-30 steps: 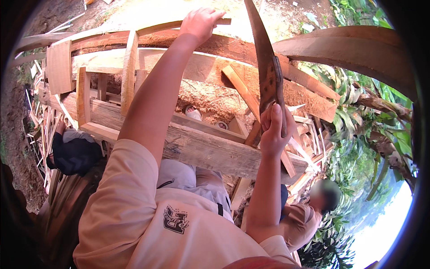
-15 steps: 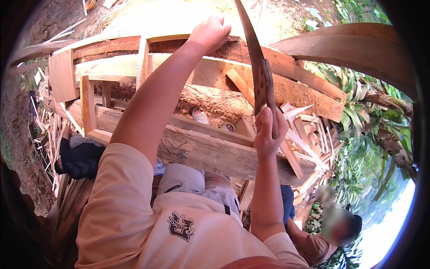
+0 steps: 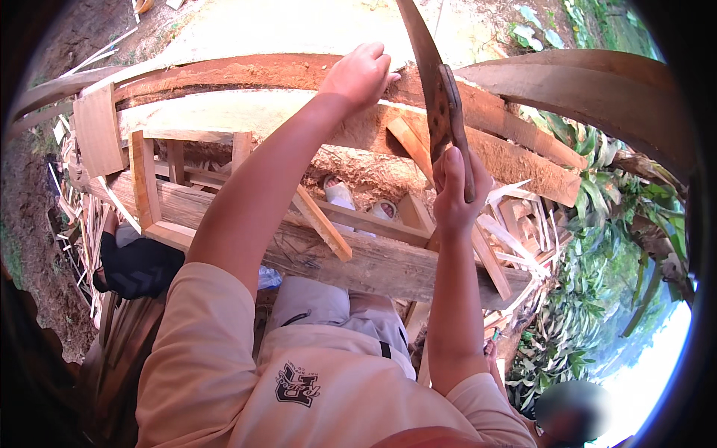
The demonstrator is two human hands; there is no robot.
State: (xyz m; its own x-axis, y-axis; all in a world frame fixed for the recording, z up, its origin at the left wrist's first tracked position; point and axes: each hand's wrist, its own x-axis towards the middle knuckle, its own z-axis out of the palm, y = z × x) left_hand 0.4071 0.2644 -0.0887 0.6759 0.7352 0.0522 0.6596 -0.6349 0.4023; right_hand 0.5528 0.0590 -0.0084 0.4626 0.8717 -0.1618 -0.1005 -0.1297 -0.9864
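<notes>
In my right hand [image 3: 457, 183] is the handle of a hand saw [image 3: 433, 86], its dark blade pointing up and away from me. My fingers wrap round the handle, with the thumb along it. Farther out, my left hand [image 3: 360, 77] is closed at the far reddish plank [image 3: 291, 72]; whether its fingertips grip the plank or something small is hidden. Below that plank runs a paler wide board [image 3: 523, 166]. Beside my left forearm a short wooden strip [image 3: 325, 228] slants over the near thick beam [image 3: 381, 266].
A wooden frame piece [image 3: 146, 179] stands on the beam at left, near a hanging flat board [image 3: 98, 133]. Offcuts [image 3: 515, 231] are heaped at right. A person in dark clothing [image 3: 142, 261] is at left, another person [image 3: 571, 411] at lower right. Large timber [image 3: 590, 86] curves across upper right.
My right hand and the saw have moved slightly up and right. The strip that crossed the far planks no longer does; one now slants over the near beam. The person at right has shifted lower.
</notes>
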